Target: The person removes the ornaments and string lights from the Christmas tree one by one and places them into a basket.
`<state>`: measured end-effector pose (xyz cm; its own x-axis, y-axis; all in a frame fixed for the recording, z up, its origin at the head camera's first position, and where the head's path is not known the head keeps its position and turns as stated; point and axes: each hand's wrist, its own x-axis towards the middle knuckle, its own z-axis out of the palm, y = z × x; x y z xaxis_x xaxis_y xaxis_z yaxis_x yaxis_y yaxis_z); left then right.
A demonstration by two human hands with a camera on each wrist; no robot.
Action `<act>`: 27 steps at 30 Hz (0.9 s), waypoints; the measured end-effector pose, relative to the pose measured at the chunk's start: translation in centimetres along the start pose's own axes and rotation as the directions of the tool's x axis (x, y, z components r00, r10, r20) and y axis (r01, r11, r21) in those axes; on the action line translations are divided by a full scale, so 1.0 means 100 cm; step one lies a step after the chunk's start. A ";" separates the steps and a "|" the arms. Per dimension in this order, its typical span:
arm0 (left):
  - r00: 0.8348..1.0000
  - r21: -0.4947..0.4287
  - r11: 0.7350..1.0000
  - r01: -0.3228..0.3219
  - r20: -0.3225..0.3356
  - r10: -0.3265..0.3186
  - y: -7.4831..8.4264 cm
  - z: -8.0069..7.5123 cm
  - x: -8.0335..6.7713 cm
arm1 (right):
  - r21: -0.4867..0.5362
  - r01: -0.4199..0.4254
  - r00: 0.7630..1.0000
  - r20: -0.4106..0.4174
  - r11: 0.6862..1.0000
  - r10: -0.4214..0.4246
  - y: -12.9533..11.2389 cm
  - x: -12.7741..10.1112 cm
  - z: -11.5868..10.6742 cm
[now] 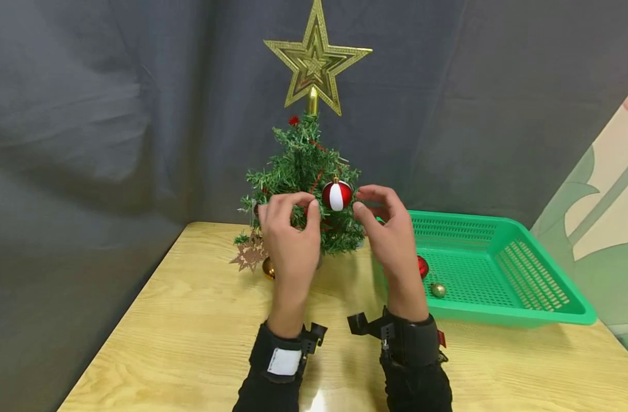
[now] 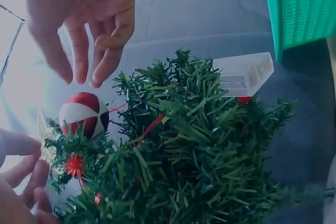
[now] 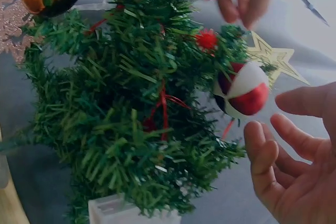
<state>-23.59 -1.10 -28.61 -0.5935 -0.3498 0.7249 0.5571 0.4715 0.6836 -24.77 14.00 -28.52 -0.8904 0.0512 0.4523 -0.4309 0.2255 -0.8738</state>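
Note:
A small green Christmas tree (image 1: 303,171) with a gold star (image 1: 316,60) on top stands on the wooden table (image 1: 190,332). A red-and-white bauble (image 1: 336,195) hangs on the tree's front. My left hand (image 1: 303,209) hovers just left of the bauble and my right hand (image 1: 362,201) just right of it, both with loosely curved fingers that hold nothing. In the right wrist view the bauble (image 3: 243,90) hangs a small gap away from my right hand (image 3: 273,140). In the left wrist view the bauble (image 2: 83,115) sits between my left fingers (image 2: 26,182) and the right hand (image 2: 84,51).
A green perforated basket (image 1: 504,269) stands on the table at the right, with a red bauble (image 1: 422,266) and a small gold one (image 1: 438,290) inside. A gold bauble (image 1: 268,269) and a glittery snowflake ornament (image 1: 249,254) hang low on the tree's left. Dark cloth hangs behind.

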 end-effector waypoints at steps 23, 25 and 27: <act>0.991 0.311 0.946 -0.097 0.115 0.063 0.006 0.017 0.004 | 0.021 0.009 1.000 0.018 1.000 -0.009 0.004 0.005 0.010; 0.990 0.306 0.947 -0.098 0.125 0.062 0.006 0.016 0.004 | 0.027 0.004 1.000 0.009 1.000 -0.004 0.004 0.004 0.011; 0.989 0.303 0.948 -0.103 0.131 0.066 0.006 0.016 0.003 | 0.033 0.000 1.000 -0.002 0.999 0.001 0.004 0.003 0.012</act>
<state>-24.39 0.35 -28.15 -0.6263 -0.2093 0.7510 0.4131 0.7279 0.5473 -25.38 12.97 -28.98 -0.8903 0.0536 0.4522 -0.4351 0.1928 -0.8795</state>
